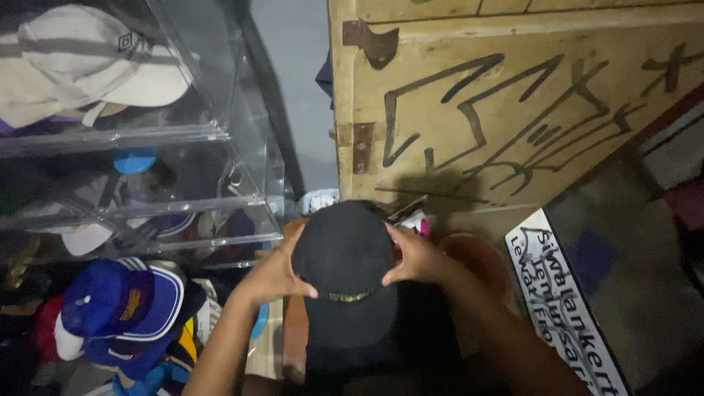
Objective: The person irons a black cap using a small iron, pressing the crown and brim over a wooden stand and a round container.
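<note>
A black baseball cap [345,257] with a small yellow mark near its brim sits in the centre of the head view. My left hand [275,271] grips its left side and my right hand [414,257] grips its right side, fingers curled round the crown. The brim points toward me. Both forearms come up from the bottom edge.
A clear plastic shelf unit [220,136] at left holds a white cap [88,55] and other caps. A blue and white cap [121,301] lies on a pile at lower left. A painted wooden door [513,103] stands ahead, and a white sign [565,308] leans at lower right.
</note>
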